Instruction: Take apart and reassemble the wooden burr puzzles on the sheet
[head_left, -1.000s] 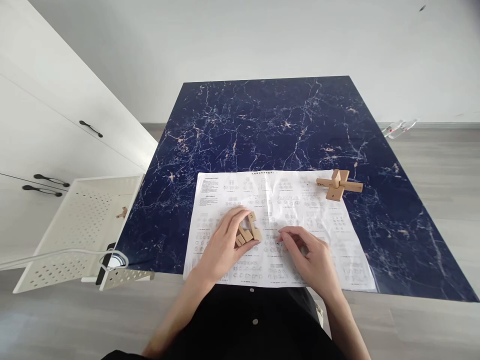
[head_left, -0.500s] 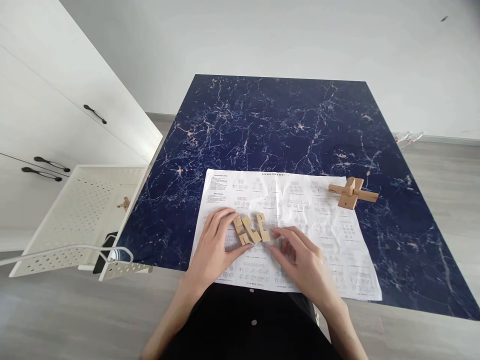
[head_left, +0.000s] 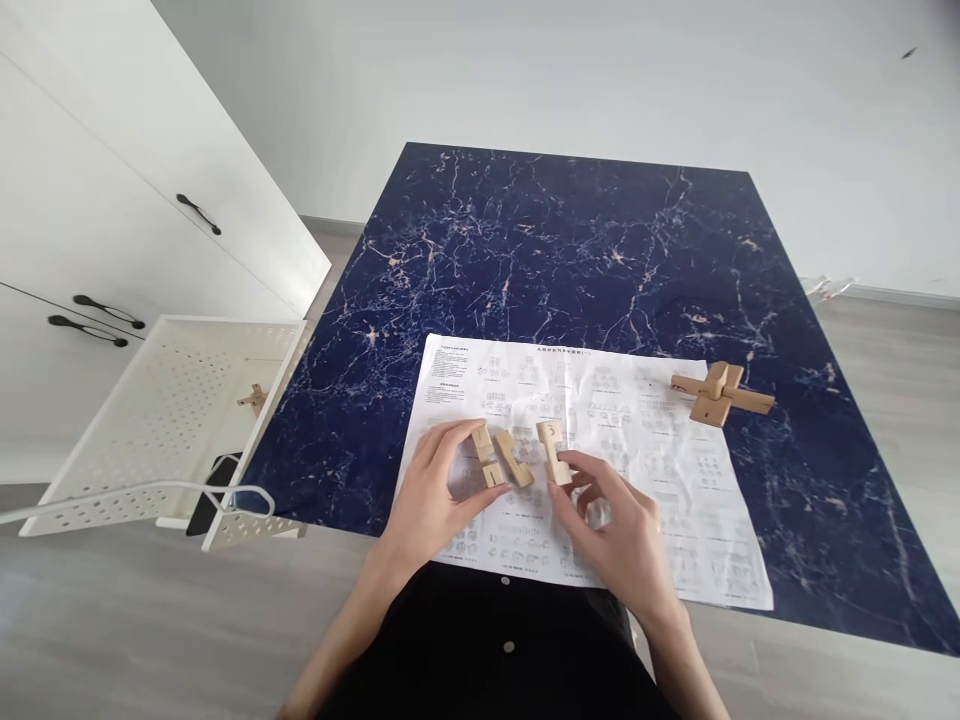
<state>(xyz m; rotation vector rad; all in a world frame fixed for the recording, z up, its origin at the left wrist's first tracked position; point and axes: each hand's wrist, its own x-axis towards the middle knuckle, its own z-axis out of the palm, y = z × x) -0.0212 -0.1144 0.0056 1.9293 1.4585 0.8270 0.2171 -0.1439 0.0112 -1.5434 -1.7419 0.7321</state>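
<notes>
My left hand (head_left: 431,490) is closed around the ends of a notched wooden puzzle piece (head_left: 486,456) marked 1, thumb at its near end and fingers at its far end. A second notched wooden piece (head_left: 513,460) lies loose on the printed sheet (head_left: 660,500), just right of it. My right hand (head_left: 616,518) pinches the near end of a third wooden piece (head_left: 553,454), marked 3, between thumb and forefinger. The sheet beneath is creased and shows rows of small diagrams and text.
An assembled wooden cross puzzle (head_left: 718,394) rests over the sheet's right edge on the dark blue marbled table (head_left: 570,240). Left of the table stands a white perforated basket (head_left: 161,400) with a small wooden piece (head_left: 253,400) in it, beside white cabinets (head_left: 150,150).
The piece marked 3 has moved right, away from the middle piece, and my right hand has closed on it. My left hand stays at the piece marked 1. The view has shifted slightly.
</notes>
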